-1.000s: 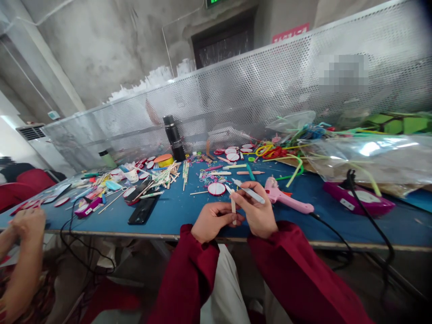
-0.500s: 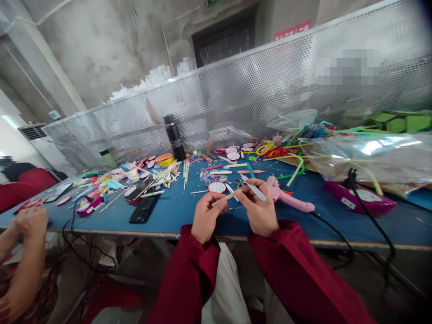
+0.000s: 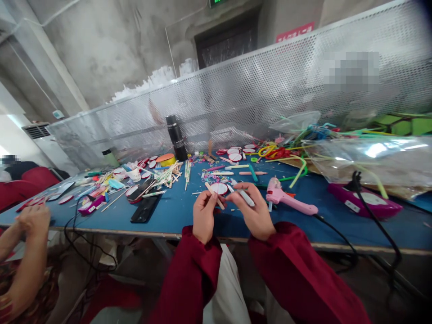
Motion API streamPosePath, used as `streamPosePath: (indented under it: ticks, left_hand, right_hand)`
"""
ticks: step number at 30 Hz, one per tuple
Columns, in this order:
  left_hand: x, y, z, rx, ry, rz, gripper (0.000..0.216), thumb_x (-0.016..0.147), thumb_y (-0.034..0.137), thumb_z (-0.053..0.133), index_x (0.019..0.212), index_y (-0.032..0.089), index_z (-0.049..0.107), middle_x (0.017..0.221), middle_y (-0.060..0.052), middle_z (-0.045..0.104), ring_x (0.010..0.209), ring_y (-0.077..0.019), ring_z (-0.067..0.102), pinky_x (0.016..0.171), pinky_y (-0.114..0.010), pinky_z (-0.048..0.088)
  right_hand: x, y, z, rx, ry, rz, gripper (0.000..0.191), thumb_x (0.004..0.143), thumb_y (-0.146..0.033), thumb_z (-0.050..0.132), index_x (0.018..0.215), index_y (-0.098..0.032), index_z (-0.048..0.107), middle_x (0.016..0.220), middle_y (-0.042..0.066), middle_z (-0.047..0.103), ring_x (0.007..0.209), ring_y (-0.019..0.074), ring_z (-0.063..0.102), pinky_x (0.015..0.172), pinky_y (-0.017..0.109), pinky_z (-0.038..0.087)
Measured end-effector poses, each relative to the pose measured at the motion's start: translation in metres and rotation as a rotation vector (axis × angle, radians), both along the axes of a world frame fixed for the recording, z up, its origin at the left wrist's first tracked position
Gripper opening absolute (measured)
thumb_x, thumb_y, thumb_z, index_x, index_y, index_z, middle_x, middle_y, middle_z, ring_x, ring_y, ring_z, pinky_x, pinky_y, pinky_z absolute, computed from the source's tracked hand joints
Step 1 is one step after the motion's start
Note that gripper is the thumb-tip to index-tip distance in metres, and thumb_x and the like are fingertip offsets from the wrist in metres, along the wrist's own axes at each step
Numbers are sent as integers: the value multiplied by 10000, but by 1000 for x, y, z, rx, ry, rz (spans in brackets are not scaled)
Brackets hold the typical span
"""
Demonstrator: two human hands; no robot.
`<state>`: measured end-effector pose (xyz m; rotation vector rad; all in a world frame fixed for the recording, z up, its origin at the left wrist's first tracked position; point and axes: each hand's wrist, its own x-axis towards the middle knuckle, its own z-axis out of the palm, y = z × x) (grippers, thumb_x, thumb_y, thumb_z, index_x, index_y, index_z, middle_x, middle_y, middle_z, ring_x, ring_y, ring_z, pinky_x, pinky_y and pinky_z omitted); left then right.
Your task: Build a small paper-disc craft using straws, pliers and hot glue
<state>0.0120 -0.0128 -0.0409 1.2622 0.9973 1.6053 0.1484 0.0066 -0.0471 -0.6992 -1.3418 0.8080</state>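
Both my hands hover over the near edge of the blue table point(image 3: 175, 211), red sleeves showing. My left hand point(image 3: 203, 215) is closed, pinching a thin wooden stick point(image 3: 214, 195) that tilts up to the left. My right hand point(image 3: 253, 211) is closed round a white pen-like tool point(image 3: 243, 196) whose tip points toward the stick. A red-rimmed white disc point(image 3: 219, 188) lies on the table just beyond my fingers. A pink glue gun point(image 3: 286, 200) rests right of my right hand.
A black phone point(image 3: 145, 208) lies to the left, beside a heap of sticks and craft bits point(image 3: 162, 173). A black flask point(image 3: 176, 137) stands at the back by the perforated metal screen. A purple device point(image 3: 367, 201) with a cable sits right. Another person's hand point(image 3: 32, 220) is at far left.
My left hand has turned the stick from pointing right to tilting up-left and risen a little. My right hand shifted slightly left with the white tool.
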Motion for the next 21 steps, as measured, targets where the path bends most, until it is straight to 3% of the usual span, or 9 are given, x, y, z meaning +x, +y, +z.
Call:
streamPosePath:
  ticks: [4,10,14,21]
  left_hand:
    - [3,1,0,-14,140,-39,299,914,452,582,855,162,622,729,-15,664,644,-117,588,541,-200,394]
    - [5,7,-6,-63,105,-148,263,816,404,694,900,159,653,770,-24,683,687,-143,621,650,-245,487]
    - [6,8,-7,-55,104,-165,287,773,365,729,963,154,690,758,-16,670,681,-138,598,675,-254,483]
    - [7,6,-5,-25,167,-163,246,788,351,706,928,149,709,723,-14,634,672,-138,577,676,-254,467]
  right_hand:
    - [1,-5,1,108,162,-148,336,1010,-437,408,1111,-241,663,774,14,625,704,167,566,680,320,458]
    - [5,-15,0,175,-16,-182,243,933,-347,571,1130,-253,677,909,44,690,788,210,638,719,362,508]
    - [5,-17,-2,164,-66,-261,136,907,-338,607,955,-242,689,815,43,687,724,208,644,671,355,517]
    - [2,-17,-2,163,-75,-298,86,890,-322,617,924,-245,634,784,24,660,645,181,619,580,319,496]
